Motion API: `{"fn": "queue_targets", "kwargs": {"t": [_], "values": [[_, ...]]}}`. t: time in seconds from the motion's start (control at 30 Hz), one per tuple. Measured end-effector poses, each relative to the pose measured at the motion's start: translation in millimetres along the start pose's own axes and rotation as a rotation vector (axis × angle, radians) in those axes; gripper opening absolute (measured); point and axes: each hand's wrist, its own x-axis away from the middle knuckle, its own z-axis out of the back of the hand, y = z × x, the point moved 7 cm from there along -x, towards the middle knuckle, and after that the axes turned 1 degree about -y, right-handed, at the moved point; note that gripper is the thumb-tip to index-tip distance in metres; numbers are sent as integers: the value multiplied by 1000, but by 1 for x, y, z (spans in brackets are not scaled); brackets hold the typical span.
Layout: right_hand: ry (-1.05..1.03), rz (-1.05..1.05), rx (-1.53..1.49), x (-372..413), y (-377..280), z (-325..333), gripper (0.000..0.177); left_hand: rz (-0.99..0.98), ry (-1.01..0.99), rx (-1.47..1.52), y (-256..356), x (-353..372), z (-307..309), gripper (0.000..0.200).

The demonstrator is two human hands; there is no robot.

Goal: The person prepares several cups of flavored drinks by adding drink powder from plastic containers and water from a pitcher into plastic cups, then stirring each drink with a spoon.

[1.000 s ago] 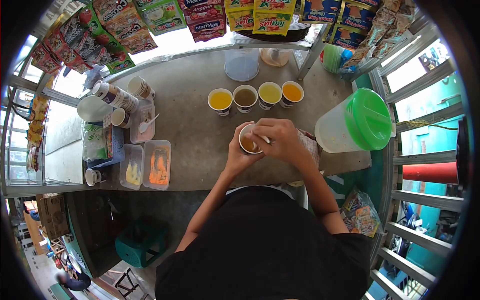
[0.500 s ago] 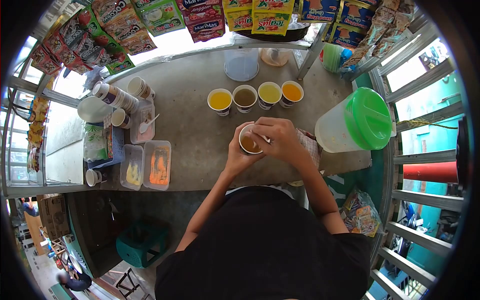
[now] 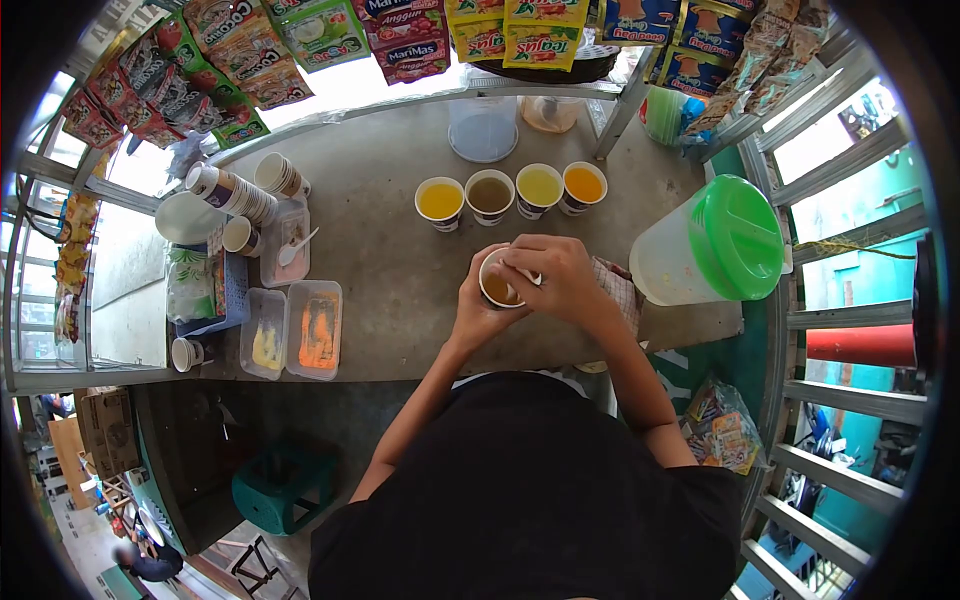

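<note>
My left hand [image 3: 479, 309] is wrapped around a paper cup [image 3: 493, 262] holding a brown drink [image 3: 498, 287]. Over the cup's mouth, my right hand [image 3: 551, 272] is closed in a pinch on a white spoon [image 3: 511, 295], whose lower part dips into the drink; the fingers cover most of it. Just beyond the hands stand paper cups in a row: a yellow drink [image 3: 440, 200], a dark greenish-brown one [image 3: 490, 195], a pale yellow one [image 3: 540, 188] and an orange one [image 3: 583, 184].
A clear jug with a green lid [image 3: 745, 238] stands at right, near a checked cloth [image 3: 617, 285]. At left are stacked paper cups [image 3: 235, 193], a tub with orange powder [image 3: 320, 335], a tub with yellow powder [image 3: 266, 345] and a blue basket [image 3: 232, 300]. Sachets [image 3: 410, 40] hang above.
The spoon's tip has shifted slightly within the brown drink under my right fingers. Both hands and the cup stay in nearly the same place.
</note>
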Motion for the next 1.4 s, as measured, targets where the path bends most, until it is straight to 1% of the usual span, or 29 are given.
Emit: {"fn": "queue_targets", "kwargs": {"t": [0.07,0.1,0.17,0.2,0.27,0.3,0.37,0.4,0.47,0.5,0.57,0.6,0.67,0.7,0.77,0.83,0.9,0.97,1.0,1.07,1.1,1.17,1.2,1.27,1.3,1.33,1.37,1.4], "values": [[-192,-114,-209,2,5,-10,8,29,-11,26,-4,0,-1,80],[-193,-114,-209,2,6,-12,8,32,-13,47,-5,0,-3,80],[-1,-30,-109,0,6,-4,7,36,-17,67,-6,1,-3,80],[-1,-29,-109,1,6,-2,7,19,-15,44,-2,0,-2,80],[-151,-63,-77,2,9,-7,7,2,-10,22,0,0,-2,80],[-151,-62,-76,1,7,-8,7,5,-14,38,-1,1,-2,80],[-100,-71,-197,1,5,-6,7,9,-21,56,-2,1,-4,80],[-100,-72,-198,1,6,-6,7,12,-18,44,-2,0,-3,80],[-36,-19,15,-1,5,-2,8,13,-14,30,-2,0,-2,80],[-37,-18,15,-1,4,-1,8,16,-18,30,0,-1,-1,80],[-220,-125,-196,1,6,-10,8,19,-24,31,1,-1,-2,79],[-219,-126,-195,1,7,-12,8,13,-14,36,2,-1,-2,79],[17,-22,-56,0,5,-3,8,7,-4,40,3,-1,-1,79],[17,-20,-57,-1,4,-1,8,4,4,20,4,-1,0,79],[-119,-37,-87,-1,2,-6,8,2,14,1,3,-1,1,79],[-105,-46,-126,-1,1,-6,8,41,-17,57,-2,0,-1,79],[-90,-54,-167,-1,1,-6,7,21,-7,31,-1,0,-1,79],[-10,-4,26,-2,2,-1,7,0,7,5,1,0,0,79],[-11,-3,25,-1,1,0,7,17,-1,18,0,0,0,79],[-167,-85,-201,1,3,-8,7,33,-12,32,-1,1,-1,79],[-165,-87,-200,1,4,-10,7,23,-8,39,0,1,-2,79],[49,-12,-64,-1,2,0,6,13,-3,44,1,1,-1,79],[48,-11,-66,-1,1,1,6,3,2,33,1,0,0,78],[-121,-42,-73,0,1,-4,6,-8,9,23,2,0,1,78],[-121,-44,-72,0,1,-5,6,-10,-9,26,3,0,1,78],[-91,-33,-133,0,0,-6,6,-14,-29,28,3,0,-1,78],[-62,-24,-194,0,0,-5,6,-13,-31,29,3,0,-1,78],[-61,-24,-194,0,0,-5,6,-22,-20,10,3,0,-1,78]]}}
